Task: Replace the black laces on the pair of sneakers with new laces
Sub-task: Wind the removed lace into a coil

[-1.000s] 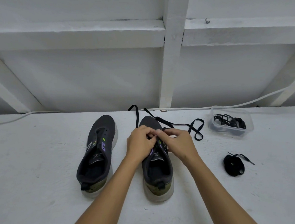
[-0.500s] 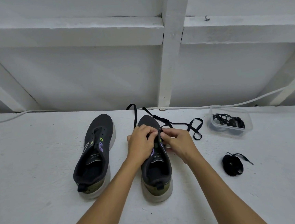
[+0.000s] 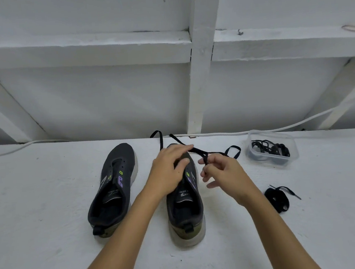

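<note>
— Right hand (image 3: 223,174) first, from the head camera: we had the black lace (image 3: 199,152) pinched between thumb and forefinger, just right of the right sneaker (image 3: 185,206), other fingers loosely curled.

— And our left hand (image 3: 169,169)?

— Lying on that sneaker's forefoot, fingers fairly straight and spread, touching the lace but not gripping it, as far as we could tell.

— Which way did the lace run?

— From our pinch it slanted up and leftward over the sneaker's toe, then looped beyond it; another stretch trailed off to the right. The sneaker's long axis pointed away from us, so the lace crossed it at an angle.

— So the right hand was nearer the free end?

— We judged so; it would feed, while the left steadied.

— Anything else?

— Left of that sneaker stood the left sneaker (image 3: 112,189), unlaced. Right of it, a coiled lace (image 3: 277,198), and farther back a clear tub (image 3: 290,156) of laces.
</note>
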{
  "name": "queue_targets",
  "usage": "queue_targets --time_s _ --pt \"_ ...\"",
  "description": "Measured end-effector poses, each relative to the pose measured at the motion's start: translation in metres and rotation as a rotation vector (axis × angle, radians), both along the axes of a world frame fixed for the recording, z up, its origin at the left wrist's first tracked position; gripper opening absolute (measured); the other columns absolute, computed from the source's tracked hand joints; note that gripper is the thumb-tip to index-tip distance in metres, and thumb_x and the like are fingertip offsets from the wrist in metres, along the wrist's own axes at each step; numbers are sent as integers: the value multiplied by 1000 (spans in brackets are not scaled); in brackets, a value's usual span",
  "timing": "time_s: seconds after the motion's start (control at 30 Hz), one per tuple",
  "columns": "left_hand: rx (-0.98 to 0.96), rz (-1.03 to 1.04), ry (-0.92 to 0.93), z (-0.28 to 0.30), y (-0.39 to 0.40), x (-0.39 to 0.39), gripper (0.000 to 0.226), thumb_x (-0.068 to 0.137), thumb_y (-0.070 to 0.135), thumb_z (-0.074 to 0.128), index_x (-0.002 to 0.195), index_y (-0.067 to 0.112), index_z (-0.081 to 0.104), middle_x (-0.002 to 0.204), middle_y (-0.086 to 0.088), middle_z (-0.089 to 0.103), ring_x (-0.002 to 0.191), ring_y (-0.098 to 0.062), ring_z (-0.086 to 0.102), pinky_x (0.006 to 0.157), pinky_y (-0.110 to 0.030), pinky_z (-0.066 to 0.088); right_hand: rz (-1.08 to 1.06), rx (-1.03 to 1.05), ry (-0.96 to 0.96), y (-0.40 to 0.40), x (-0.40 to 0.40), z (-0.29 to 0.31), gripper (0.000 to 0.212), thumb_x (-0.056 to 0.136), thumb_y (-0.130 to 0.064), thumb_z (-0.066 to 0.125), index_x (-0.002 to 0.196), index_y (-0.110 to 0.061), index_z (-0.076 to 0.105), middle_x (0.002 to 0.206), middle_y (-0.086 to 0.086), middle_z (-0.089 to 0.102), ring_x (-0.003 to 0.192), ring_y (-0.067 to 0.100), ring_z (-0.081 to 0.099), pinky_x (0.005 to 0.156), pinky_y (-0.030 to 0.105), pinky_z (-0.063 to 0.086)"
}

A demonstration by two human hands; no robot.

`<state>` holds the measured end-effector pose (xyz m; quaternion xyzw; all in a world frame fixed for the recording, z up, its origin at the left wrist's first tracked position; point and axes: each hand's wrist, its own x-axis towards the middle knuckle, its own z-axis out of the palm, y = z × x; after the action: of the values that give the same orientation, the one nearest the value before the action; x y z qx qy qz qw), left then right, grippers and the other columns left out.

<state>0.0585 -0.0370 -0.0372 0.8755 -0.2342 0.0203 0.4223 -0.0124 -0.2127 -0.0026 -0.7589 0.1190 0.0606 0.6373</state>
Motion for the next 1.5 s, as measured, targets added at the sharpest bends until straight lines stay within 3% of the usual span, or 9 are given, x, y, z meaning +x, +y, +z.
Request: queue_targets --time_s 0.27,0.4,0.57,0.73,0.87,1.07,1.23,1.37,1.5 --pt "-10 -219 8 41 -35 -24 16 95 29 65 106 33 75 112 29 65 110 -3 47 93 -23 37 189 135 21 -30 -46 47 13 82 -13 57 87 -11 69 79 7 67 72 18 63 62 29 51" --pt "3 -328 106 52 -41 -42 33 98 31 60 129 44 61 105 51 53 92 20 46 82 -5 34 199 164 -35 -38 -63 60 14 85 -7 60 92 -8 72 81 5 67 77 19 63 66 30 52" --pt "16 -362 101 62 -46 -57 11 99 35 57 98 38 68 97 27 62 103 9 48 83 -16 37 246 256 -32 -42 -79 71 27 82 -6 56 105 -11 71 79 9 61 73 20 59 61 30 51" --pt "-4 -342 144 68 -46 -74 11 103 31 50 103 26 58 89 14 67 70 7 56 62 -12 37 165 362 -121 -39 -86 83 20 97 -28 63 86 -11 69 83 8 69 77 18 65 62 28 54" --pt "-13 -418 254 75 -42 -92 16 104 34 45 102 26 59 78 3 69 73 -6 64 76 -34 50 -34 500 -218 -41 -81 93 28 93 -22 56 111 -5 69 108 9 76 104 19 73 79 26 59" --pt "27 -527 248 114 -17 -100 20 98 37 56 82 28 64 64 10 53 59 -6 44 59 -23 38 132 -691 -276 -55 -73 87 22 103 -22 56 98 -12 76 100 -4 77 97 10 69 89 40 54" --pt "-133 -455 233 148 -9 -57 15 94 41 58 83 32 64 60 14 49 59 -8 43 59 -22 37 460 82 -42 -25 -93 95 34 109 -17 38 105 -6 70 102 14 74 96 21 71 90 32 55" --pt "-299 -428 332 142 -30 -66 17 95 38 55 86 29 65 63 17 57 60 -2 50 63 -15 42 315 690 -199 -11 -90 121 40 101 -22 39 98 -10 78 97 13 75 95 28 73 82 30 57" --pt "63 -518 116 121 -34 -92 24 103 40 48 95 35 70 76 18 65 72 -1 58 68 -22 45 26 591 -427 -32 -69 124 37 100 -22 44 112 -1 72 116 18 73 116 30 68 93 32 56"
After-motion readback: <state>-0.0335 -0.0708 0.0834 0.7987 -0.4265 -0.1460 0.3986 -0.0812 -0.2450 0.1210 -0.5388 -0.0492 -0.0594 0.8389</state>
